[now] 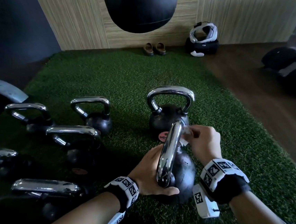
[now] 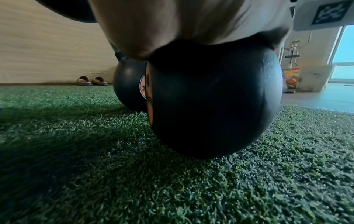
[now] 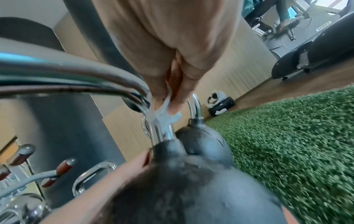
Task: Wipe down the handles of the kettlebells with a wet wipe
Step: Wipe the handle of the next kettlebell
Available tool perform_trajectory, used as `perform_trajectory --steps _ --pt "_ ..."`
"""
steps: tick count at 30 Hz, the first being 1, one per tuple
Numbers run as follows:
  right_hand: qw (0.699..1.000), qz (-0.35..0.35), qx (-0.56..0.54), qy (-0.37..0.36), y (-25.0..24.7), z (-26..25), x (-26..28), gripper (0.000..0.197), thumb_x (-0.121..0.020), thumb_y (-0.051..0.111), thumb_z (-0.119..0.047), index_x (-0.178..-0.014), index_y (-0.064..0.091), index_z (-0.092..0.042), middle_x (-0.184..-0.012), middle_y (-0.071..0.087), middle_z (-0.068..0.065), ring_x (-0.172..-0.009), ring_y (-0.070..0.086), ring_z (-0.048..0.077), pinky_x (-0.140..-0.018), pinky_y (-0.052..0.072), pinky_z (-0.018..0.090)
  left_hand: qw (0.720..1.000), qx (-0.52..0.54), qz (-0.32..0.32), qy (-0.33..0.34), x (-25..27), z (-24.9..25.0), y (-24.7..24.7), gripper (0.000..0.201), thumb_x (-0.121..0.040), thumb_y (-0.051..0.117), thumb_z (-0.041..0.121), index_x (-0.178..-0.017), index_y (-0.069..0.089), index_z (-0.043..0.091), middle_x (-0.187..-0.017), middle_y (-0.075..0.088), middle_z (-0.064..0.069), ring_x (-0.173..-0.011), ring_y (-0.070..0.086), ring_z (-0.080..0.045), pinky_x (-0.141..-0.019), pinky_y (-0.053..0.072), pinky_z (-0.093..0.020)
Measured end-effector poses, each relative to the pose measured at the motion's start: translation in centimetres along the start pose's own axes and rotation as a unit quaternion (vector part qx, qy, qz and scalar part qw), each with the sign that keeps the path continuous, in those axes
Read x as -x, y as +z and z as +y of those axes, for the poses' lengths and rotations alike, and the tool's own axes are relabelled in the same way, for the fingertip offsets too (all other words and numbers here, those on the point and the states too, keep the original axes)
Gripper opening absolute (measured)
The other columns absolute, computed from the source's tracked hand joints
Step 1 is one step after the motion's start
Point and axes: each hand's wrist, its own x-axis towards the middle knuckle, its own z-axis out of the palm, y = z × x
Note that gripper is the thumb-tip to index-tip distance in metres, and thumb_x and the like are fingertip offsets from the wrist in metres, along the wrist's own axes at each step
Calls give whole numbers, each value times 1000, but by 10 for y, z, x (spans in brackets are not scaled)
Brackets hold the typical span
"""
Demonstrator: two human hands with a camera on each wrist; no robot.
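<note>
The nearest kettlebell (image 1: 184, 169) stands on green turf (image 1: 122, 78), its chrome handle (image 1: 171, 151) pointing away from me. My left hand (image 1: 154, 170) grips the black body from the left, thumb round the near side; the left wrist view shows the palm (image 2: 172, 22) lying on the ball (image 2: 210, 98). My right hand (image 1: 194, 134) pinches a small white wet wipe (image 1: 186, 135) against the handle's far right bend. The right wrist view shows the wipe (image 3: 161, 115) crumpled between fingertips and pressed on the chrome handle (image 3: 76, 75). A second kettlebell (image 1: 168, 109) stands just behind.
Several more chrome-handled kettlebells (image 1: 91, 112) crowd the turf on the left. A black punching bag (image 1: 142, 7) hangs ahead. By the far wall sit sandals (image 1: 154, 49) and a white headset on a black case (image 1: 203, 39). Wooden floor (image 1: 249, 84) with dark bags (image 1: 291, 72) lies to the right.
</note>
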Motion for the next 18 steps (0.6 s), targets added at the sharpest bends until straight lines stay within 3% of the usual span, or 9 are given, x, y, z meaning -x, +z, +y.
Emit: perform_trajectory --steps 1,2,3,5,8,10,12,15,18 --pt "1000 14 7 -21 -6 -8 0 6 -87 76 -35 -86 78 -40 -74 74 -8 -56 60 3 -51 40 12 1000 3 9 3 -1 0 0 122 -63 99 39 -134 8 76 -146 27 35 -147 34 -7 -125 25 -26" --pt "999 23 14 -46 -11 -11 0 7 -89 77 -31 -95 80 -31 -76 75 -6 -54 56 -5 -47 38 9 1000 2 14 3 -2 -1 0 126 -61 99 40 -132 4 81 -148 31 32 -148 35 -10 -126 26 -31" --pt "997 28 26 -61 -12 -10 1 12 -90 77 -29 -99 81 -23 -76 75 -7 -52 54 -8 -46 39 8 1000 2 17 0 -3 -2 0 126 -60 99 42 -130 2 84 -149 35 27 -148 36 -11 -126 27 -34" --pt "997 6 30 -68 -10 -5 3 10 -88 79 -26 -96 82 -21 -73 72 -14 -55 60 -10 -52 45 7 1000 7 15 -9 -3 -2 1 124 -60 99 46 -130 3 84 -153 40 18 -148 37 -9 -125 30 -37" --pt "998 -13 -4 -60 -8 -3 4 11 -86 80 -22 -97 81 -22 -83 77 -10 -68 65 -8 -69 60 23 1000 16 19 -16 -1 0 0 123 -62 99 43 -128 5 85 -152 42 13 -146 39 -8 -124 32 -34" --pt "992 30 44 -113 -16 -15 9 18 -87 80 -20 -105 80 -17 -86 78 -5 -68 63 -8 -63 50 7 1000 7 27 -5 -2 2 -1 124 -63 99 41 -125 2 87 -150 41 15 -146 39 -9 -125 30 -28" --pt "978 70 52 -190 -24 -26 23 25 -85 81 -10 -110 78 -11 -86 77 -3 -63 63 -4 -59 49 3 999 -6 38 11 -2 1 1 127 -63 99 38 -126 -1 86 -147 40 17 -146 40 -12 -123 26 -20" --pt "957 55 54 -278 -29 -33 50 31 -80 84 -4 -110 78 -9 -87 76 -4 -62 66 3 -57 56 14 999 -3 44 23 -2 -2 3 126 -63 99 38 -131 3 83 -148 44 15 -145 42 -15 -123 30 -27" --pt "963 8 5 -269 -37 -35 56 27 -79 86 -10 -106 79 -10 -87 76 -6 -65 67 4 -56 57 22 999 12 46 12 -4 -8 5 118 -62 99 41 -137 15 75 -147 51 5 -142 46 -16 -120 37 -38"
